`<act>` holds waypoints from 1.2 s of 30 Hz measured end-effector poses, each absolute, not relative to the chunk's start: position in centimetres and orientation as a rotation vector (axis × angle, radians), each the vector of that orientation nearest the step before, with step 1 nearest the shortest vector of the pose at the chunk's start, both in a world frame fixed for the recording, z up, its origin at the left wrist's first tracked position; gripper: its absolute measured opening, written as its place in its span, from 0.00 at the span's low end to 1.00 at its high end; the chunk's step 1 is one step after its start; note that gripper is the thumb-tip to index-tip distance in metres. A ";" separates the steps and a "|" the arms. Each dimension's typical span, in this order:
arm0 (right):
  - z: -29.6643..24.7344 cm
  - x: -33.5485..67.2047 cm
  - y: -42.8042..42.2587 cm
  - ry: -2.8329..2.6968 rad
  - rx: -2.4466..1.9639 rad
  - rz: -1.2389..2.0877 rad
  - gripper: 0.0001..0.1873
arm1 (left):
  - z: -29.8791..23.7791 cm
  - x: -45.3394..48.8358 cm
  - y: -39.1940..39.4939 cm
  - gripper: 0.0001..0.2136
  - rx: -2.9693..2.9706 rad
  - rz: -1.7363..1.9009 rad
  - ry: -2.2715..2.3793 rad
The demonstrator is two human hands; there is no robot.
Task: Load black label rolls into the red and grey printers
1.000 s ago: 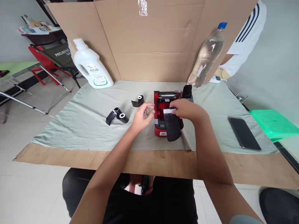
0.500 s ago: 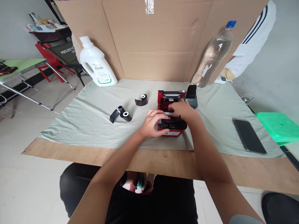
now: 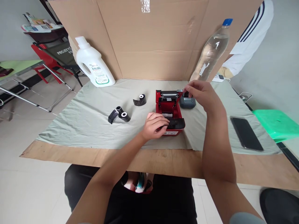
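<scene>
A small red and black printer (image 3: 170, 107) stands on the cloth with its lid raised, so its red inside and a metal roller show. My left hand (image 3: 154, 126) is closed over the printer's front left corner, fingers bent onto the black front edge. My right hand (image 3: 201, 93) is raised beside the upper right of the lid, with thumb and fingers pinched. Whatever lies between those fingertips is too small to make out. Just below them sits a grey device (image 3: 188, 103), partly hidden by the hand.
Left of the printer lie several black ribbon rolls (image 3: 125, 117). A white detergent bottle (image 3: 94, 63) and a clear water bottle (image 3: 212, 53) lean on the cardboard (image 3: 154, 40). A phone (image 3: 247, 133) lies at right, near a green stool (image 3: 277, 124). A white-sleeved person stands behind.
My right hand has come out of the printer and risen up and right, over the grey device. My left hand's spread fingers have closed over the printer's front edge. The view has shifted slightly.
</scene>
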State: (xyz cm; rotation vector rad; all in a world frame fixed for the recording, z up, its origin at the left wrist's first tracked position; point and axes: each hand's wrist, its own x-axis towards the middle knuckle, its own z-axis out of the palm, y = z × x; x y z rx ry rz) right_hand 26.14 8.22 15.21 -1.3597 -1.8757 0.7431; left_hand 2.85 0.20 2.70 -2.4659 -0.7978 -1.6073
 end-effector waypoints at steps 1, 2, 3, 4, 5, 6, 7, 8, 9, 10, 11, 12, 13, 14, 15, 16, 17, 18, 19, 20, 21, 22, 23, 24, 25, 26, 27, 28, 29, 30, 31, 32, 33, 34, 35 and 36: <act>14.6 25.9 8.7 -1.795 -1.353 0.708 0.14 | 2.7 2.9 0.2 0.05 -2.459 -1.616 -0.777; 14.0 25.5 9.2 -1.765 -1.347 0.708 0.15 | 2.6 2.9 0.2 0.05 -2.456 -1.614 -0.765; 13.4 25.0 9.7 -1.766 -1.345 0.729 0.15 | 2.6 2.9 0.2 0.05 -2.454 -1.604 -0.764; 13.0 24.5 10.0 -1.779 -1.346 0.757 0.15 | 2.5 2.8 0.2 0.05 -2.448 -1.586 -0.772; 12.8 24.2 10.2 -1.787 -1.353 0.779 0.15 | 2.3 2.8 0.3 0.05 -2.439 -1.562 -0.782; 12.8 24.0 10.2 -1.788 -1.367 0.797 0.14 | 2.2 2.8 0.3 0.06 -2.426 -1.538 -0.792; 13.0 24.0 10.0 -1.795 -1.379 0.818 0.14 | 2.1 2.8 0.3 0.07 -2.409 -1.515 -0.801; 13.4 24.2 9.8 -1.823 -1.385 0.859 0.12 | 2.0 2.8 0.3 0.07 -2.390 -1.500 -0.805; 13.8 24.5 9.5 -1.888 -1.382 0.926 0.11 | 1.9 2.8 0.3 0.07 -2.370 -1.495 -0.802; 14.3 24.9 9.2 -1.988 -1.371 1.002 0.10 | 1.8 2.9 0.3 0.08 -2.351 -1.504 -0.795; 14.6 25.2 8.9 -2.107 -1.360 1.063 0.10 | 1.8 2.9 0.2 0.08 -2.332 -1.529 -0.785; 14.8 25.5 8.7 -2.226 -1.362 1.087 0.14 | 1.9 3.0 0.2 0.08 -2.313 -1.565 -0.774; 14.8 25.6 8.7 -2.324 -1.386 1.070 0.19 | 1.9 3.0 0.1 0.08 -2.302 -1.603 -0.764; 14.7 25.7 8.7 -2.394 -1.430 1.015 0.26 | 2.0 3.0 0.1 0.08 -2.302 -1.641 -0.760; 14.4 25.7 8.8 -2.434 -1.482 0.941 0.34 | 2.1 2.9 0.0 0.07 -2.317 -1.675 -0.774; 14.1 25.7 9.0 -2.452 -1.534 0.877 0.40 | 2.1 2.9 0.0 0.07 -2.341 -1.713 -0.812; 13.6 25.7 9.2 -2.464 -1.575 0.844 0.46 | 2.1 2.8 0.1 0.10 -2.369 -1.762 -0.881; 13.2 25.8 9.5 -2.474 -1.605 0.841 0.50 | 2.1 2.8 0.2 0.13 -2.396 -1.829 -0.980; 12.9 25.8 9.7 -2.481 -1.622 0.857 0.53 | 2.0 2.8 0.3 0.17 -2.415 -1.913 -1.099; 12.6 25.9 9.9 -2.479 -1.630 0.885 0.55 | 1.8 2.7 0.6 0.20 -2.430 -2.006 -1.222; 12.5 26.0 10.0 -2.471 -1.631 0.925 0.56 | 1.6 2.8 0.8 0.21 -2.445 -2.102 -1.341; 12.5 26.1 10.1 -2.456 -1.630 0.975 0.57 | 1.3 2.8 1.1 0.23 -2.464 -2.196 -1.448; 12.5 26.2 10.0 -2.434 -1.633 1.026 0.58 | 1.0 2.9 1.4 0.24 -2.490 -2.279 -1.544; 12.7 26.2 9.9 -2.408 -1.644 1.075 0.58 | 0.6 3.0 1.7 0.26 -2.517 -2.348 -1.626; 12.8 26.1 9.8 -2.383 -1.660 1.118 0.57 | 0.3 3.1 1.9 0.28 -2.537 -2.409 -1.692; 13.0 26.1 9.6 -2.361 -1.679 1.148 0.57 | 0.0 3.2 2.1 0.30 -2.548 -2.462 -1.740; 13.2 26.0 9.5 -2.347 -1.696 1.168 0.57 | -0.3 3.2 2.2 0.31 -2.551 -2.504 -1.765; 13.3 25.9 9.3 -2.343 -1.707 1.178 0.56 | -0.6 3.3 2.3 0.31 -2.545 -2.534 -1.774; 13.4 25.8 9.3 -2.347 -1.711 1.182 0.56 | -0.8 3.4 2.4 0.31 -2.529 -2.552 -1.777; 13.4 25.8 9.2 -2.353 -1.711 1.181 0.56 | -1.1 3.5 2.4 0.31 -2.510 -2.561 -1.781; 13.4 25.8 9.2 -2.357 -1.713 1.177 0.55 | -1.3 3.7 2.4 0.31 -2.492 -2.569 -1.782; 13.3 25.8 9.2 -2.358 -1.717 1.177 0.55 | -1.5 3.8 2.3 0.30 -2.477 -2.576 -1.778; 13.2 25.9 9.3 -2.351 -1.719 1.180 0.55 | -1.6 3.9 2.2 0.29 -2.460 -2.584 -1.766; 13.1 26.0 9.3 -2.338 -1.712 1.195 0.55 | -1.7 4.1 2.1 0.29 -2.444 -2.594 -1.746; 13.0 26.1 9.4 -2.321 -1.697 1.225 0.55 | -1.8 4.2 1.9 0.28 -2.430 -2.605 -1.719; 12.8 26.2 9.4 -2.309 -1.673 1.261 0.55 | -1.8 4.3 1.8 0.28 -2.412 -2.617 -1.688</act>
